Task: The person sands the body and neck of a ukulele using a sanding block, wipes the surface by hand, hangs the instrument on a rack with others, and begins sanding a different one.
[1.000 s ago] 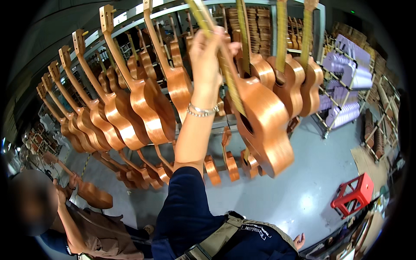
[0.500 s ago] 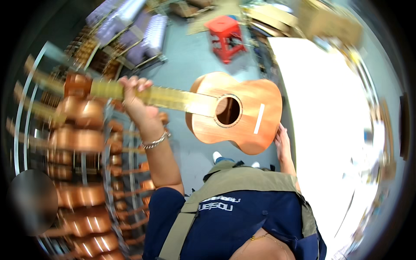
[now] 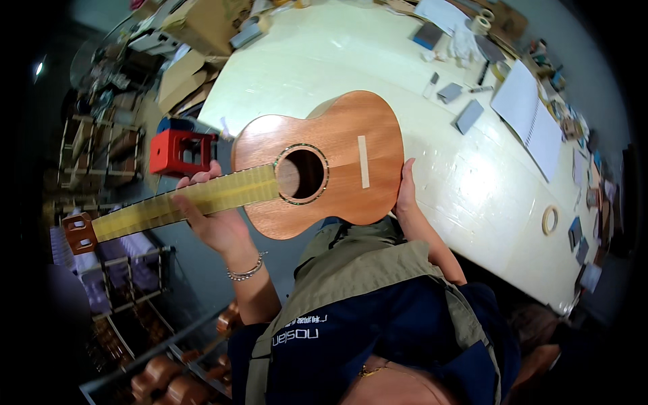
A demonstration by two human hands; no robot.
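A brown wooden ukulele (image 3: 344, 128) lies across my view, its soundhole facing up and its body over the near edge of the table. Yellow tape covers the fretboard, a pale strip marks the bridge place, and no strings show. My left hand (image 3: 219, 226) is wrapped round the neck, thumb on one side and fingers on the other. At the rounded end of the body, my right hand (image 3: 406, 189) supports the ukulele, with most of its fingers hidden underneath. The slotted headstock (image 3: 79, 233) points to the left.
A large pale table (image 3: 472, 196) holds grey sanding blocks (image 3: 468, 117), an open notebook (image 3: 530, 111), white gloves (image 3: 466, 46) and a tape roll (image 3: 550, 219). Red stool (image 3: 165, 152) and cardboard boxes (image 3: 202, 27) stand to the left. Racks with ukulele bodies (image 3: 162, 378) fill the lower left.
My view has swung to the right, from the racks and floor toward the table. The ukulele has come along in both hands, its body now over the table edge.
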